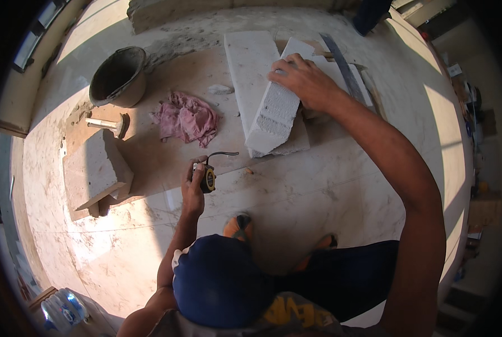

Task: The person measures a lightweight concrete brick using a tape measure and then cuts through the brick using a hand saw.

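My left hand [191, 190] is closed around a black and yellow tape measure [209, 178]. A dark strap loops from the tape measure over the floor. Farther off to the right, my right hand [310, 84] grips a white lightweight concrete block [272, 112] across its upper face, fingers over the far-left edge. That block lies at a slant, its near end rough, partly over other pieces. Beside it on the left is a long flat white block [250, 62]. Another white piece [335, 72] shows behind my right hand, partly hidden by it.
A dark bucket [132, 92] stands at the far left, with a crumpled pink cloth [188, 119] nearer me. A white-handled tool [106, 123] lies by cut block pieces [96, 168]. A long dark bar [341, 59] lies right of the blocks. Dark-clothed legs [370, 16] show at the far edge.
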The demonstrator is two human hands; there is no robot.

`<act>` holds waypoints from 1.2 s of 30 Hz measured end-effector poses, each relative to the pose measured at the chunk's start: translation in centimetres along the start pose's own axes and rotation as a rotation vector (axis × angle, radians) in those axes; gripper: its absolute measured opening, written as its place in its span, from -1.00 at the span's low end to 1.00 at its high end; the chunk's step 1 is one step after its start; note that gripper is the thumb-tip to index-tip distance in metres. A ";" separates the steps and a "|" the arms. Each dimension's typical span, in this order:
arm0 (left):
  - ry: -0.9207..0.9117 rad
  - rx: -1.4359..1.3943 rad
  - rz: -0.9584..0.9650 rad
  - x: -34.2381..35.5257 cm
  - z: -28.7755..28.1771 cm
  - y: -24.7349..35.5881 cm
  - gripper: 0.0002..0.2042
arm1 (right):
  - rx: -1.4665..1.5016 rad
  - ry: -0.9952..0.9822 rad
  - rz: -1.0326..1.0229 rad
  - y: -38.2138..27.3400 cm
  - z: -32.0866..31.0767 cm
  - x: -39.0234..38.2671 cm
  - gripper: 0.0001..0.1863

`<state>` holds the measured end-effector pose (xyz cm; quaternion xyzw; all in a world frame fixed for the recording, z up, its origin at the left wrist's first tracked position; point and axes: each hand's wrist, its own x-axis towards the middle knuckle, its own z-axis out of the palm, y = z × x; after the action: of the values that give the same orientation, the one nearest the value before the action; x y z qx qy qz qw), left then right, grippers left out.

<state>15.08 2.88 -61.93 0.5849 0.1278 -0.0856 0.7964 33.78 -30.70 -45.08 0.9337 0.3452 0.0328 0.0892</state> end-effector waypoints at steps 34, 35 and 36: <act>-0.406 1.360 -0.230 4.3 9.8 26.6 -0.01 | 1.401 0.210 0.074 -6.0 -8.2 3.9 -0.74; -0.408 1.422 -0.330 4.7 10.0 27.3 -0.01 | 1.419 0.269 0.097 -4.2 -7.9 3.9 -0.75; -0.430 1.468 -0.375 6.1 7.8 26.3 -0.05 | 1.439 0.328 0.119 -2.1 -7.4 4.0 -0.75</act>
<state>29.24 3.39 -37.68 0.9006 -0.0216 -0.3922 0.1860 34.55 -25.51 -38.22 0.7616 0.2389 -0.0578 -0.5996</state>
